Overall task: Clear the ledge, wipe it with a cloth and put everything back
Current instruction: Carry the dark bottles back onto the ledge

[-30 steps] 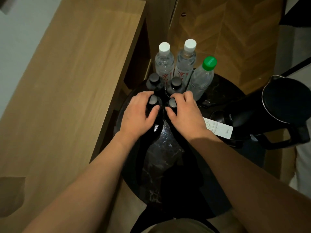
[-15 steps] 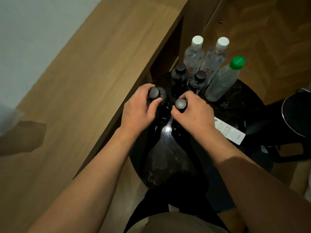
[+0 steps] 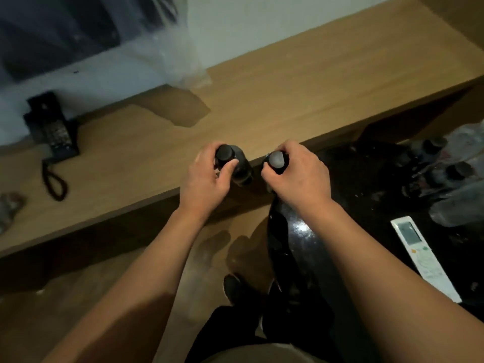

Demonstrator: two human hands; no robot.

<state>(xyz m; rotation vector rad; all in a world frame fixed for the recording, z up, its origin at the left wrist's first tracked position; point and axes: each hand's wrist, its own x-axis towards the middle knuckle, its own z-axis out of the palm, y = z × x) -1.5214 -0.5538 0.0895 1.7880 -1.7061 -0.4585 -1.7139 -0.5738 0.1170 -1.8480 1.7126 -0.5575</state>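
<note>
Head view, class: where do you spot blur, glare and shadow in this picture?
Head view: dim overall; the bottles at far right are smeared by motion blur; a glare spot shines on the black round table; the plastic sheet casts a shadow on the wooden ledge.

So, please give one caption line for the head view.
Left hand and right hand each grip a dark bottle over the wooden ledge edge.

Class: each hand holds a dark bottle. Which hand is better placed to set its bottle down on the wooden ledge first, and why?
Left. The left hand already has its dark bottle over the wooden ledge; the right hand holds its bottle beside the ledge's edge, by the black table.
</note>
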